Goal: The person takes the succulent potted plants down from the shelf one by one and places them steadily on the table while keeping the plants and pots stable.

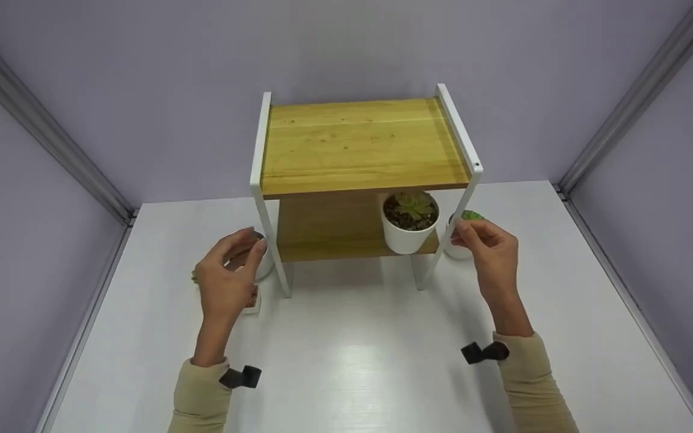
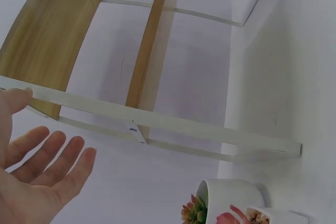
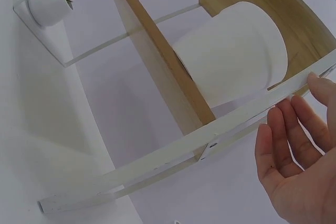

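Observation:
A two-tier wooden shelf [image 1: 361, 147] with white side frames stands on the white table. Beside its left front leg is my left hand [image 1: 229, 273], thumb and fingers apart; in the left wrist view the thumb overlaps the white frame [image 2: 184, 127] and the other fingers are loosely bent with nothing between them. My right hand [image 1: 494, 255] pinches the right front leg, thumb on one side and fingertips on the other in the right wrist view. On the lower board, at its right end, sits a white pot [image 1: 405, 237] with a green succulent [image 1: 414, 205].
Left of the shelf, partly behind my left hand, are a round white pot [image 2: 231, 195] and a small white planter [image 1: 252, 307]. Another potted plant [image 1: 473, 214] stands beyond the right leg. Pale walls [image 1: 346, 48] enclose the table [image 1: 346, 361].

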Demonstrator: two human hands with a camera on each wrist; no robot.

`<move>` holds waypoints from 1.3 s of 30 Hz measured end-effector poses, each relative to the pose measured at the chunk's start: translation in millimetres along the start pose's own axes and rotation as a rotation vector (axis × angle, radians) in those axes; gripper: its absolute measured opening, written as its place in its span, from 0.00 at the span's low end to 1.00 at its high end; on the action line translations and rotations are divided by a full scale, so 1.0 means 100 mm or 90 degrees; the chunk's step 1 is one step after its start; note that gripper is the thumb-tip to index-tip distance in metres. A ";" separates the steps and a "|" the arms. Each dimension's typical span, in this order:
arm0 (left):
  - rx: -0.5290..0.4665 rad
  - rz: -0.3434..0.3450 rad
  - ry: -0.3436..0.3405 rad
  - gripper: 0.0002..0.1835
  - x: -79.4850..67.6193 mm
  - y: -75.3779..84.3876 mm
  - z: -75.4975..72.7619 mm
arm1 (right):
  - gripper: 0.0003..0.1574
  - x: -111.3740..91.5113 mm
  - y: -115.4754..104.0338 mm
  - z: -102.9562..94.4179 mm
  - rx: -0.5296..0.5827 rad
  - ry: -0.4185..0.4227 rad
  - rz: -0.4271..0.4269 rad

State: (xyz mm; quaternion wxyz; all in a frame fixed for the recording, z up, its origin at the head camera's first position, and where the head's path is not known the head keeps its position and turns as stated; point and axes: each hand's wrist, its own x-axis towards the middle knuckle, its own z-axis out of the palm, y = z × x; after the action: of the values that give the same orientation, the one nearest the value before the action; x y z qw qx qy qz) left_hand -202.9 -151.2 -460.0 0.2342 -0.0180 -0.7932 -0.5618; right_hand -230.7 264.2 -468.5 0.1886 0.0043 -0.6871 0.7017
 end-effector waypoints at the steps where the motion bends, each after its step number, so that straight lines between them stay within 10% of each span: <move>1: -0.002 -0.001 -0.001 0.19 0.00 0.00 0.01 | 0.16 -0.01 0.00 0.00 -0.004 0.003 -0.001; 39: -0.060 -0.018 -0.013 0.20 0.06 0.06 0.12 | 0.35 -0.62 -0.27 0.45 -0.058 0.077 -0.139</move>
State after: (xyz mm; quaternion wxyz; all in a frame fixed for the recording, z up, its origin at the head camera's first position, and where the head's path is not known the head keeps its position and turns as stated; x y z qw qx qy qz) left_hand -210.7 -139.2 -455.7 0.2168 -0.0234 -0.7684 -0.6016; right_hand -177.1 204.4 -456.3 0.3051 0.0281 -0.7010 0.6440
